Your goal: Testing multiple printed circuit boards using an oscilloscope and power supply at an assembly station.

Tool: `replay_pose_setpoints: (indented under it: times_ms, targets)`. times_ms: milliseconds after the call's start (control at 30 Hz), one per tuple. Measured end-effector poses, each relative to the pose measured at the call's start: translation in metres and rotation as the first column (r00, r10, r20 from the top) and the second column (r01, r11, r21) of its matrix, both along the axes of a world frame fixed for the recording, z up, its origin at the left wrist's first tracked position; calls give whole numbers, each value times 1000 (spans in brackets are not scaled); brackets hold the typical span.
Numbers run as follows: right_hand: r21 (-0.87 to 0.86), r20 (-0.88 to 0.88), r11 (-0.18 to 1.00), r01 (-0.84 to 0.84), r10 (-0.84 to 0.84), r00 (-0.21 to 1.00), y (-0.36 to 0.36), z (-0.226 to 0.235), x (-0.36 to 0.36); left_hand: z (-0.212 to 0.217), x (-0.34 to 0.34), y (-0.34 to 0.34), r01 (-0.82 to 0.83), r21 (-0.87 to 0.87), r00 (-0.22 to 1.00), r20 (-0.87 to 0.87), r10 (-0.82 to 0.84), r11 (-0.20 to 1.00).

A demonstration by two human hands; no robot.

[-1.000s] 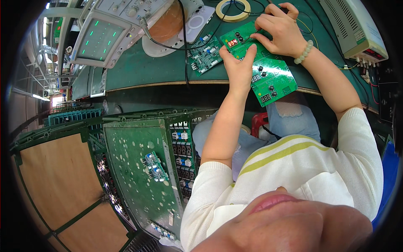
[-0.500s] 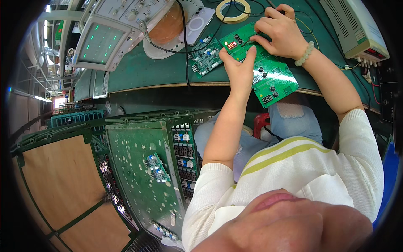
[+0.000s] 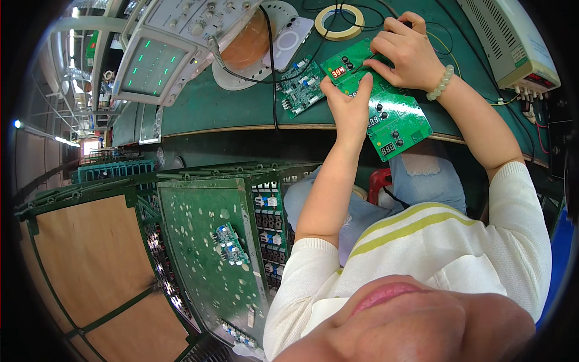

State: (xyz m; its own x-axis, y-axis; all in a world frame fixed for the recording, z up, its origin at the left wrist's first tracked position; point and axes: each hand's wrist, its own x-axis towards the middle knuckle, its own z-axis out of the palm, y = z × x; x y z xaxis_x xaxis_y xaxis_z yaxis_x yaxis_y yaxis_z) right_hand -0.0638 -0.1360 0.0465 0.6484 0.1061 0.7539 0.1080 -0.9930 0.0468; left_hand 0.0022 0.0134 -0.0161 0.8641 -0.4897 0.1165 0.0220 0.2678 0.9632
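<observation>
A green circuit board panel [image 3: 405,123] with several push buttons and small digit displays lies across the bench edge, its near end jutting out. One display [image 3: 339,72] at the far end glows red. My left hand [image 3: 350,111] grips the panel's left side, thumb on top; its other fingertips are partly hidden. In my right hand [image 3: 405,51] is a thin dark test probe [image 3: 367,62], pinched with its tip down near the far buttons. To the left of the panel, a second board [image 3: 301,87] crowded with components lies on the bench.
An oscilloscope [image 3: 151,66] with green traces stands at the left, its black cable crossing the bench. A tape roll [image 3: 339,23] and a pale power supply [image 3: 512,48] sit farther back. Left of my legs, a green cart [image 3: 199,211] carries more boards.
The view has shifted slightly, so the bench sits a little lower and to the right. Both hands keep their places on the panel, and the far display stays lit.
</observation>
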Motion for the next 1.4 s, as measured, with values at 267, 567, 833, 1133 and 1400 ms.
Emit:
replay_pose_setpoints:
  times_ms: [267, 567, 833, 1133, 1400]
  targets:
    - [-13, 8, 1000, 2, -2, 1000, -2, 1, 0, 2, 0, -2, 2, 26, 1000, -7, -2, 1000]
    - [1, -5, 1000, -18, 18, 1000, 2, 8, 2, 5, 3, 2, -10, 29, 1000, -1, 10, 1000]
    - [45, -21, 999, -4, 5, 1000, 1, -7, 1, 6, -5, 3, -7, 4, 1000, -19, 7, 1000]
    - [-32, 12, 999, -29, 30, 999, -1, 2, 2, 5, 1, 2, 5, -24, 1000, -13, -6, 1000]
    - [367, -29, 925, -101, 120, 992, -18, -5, 3, 7, 0, 0, 26, -2, 998, -55, -26, 1000]
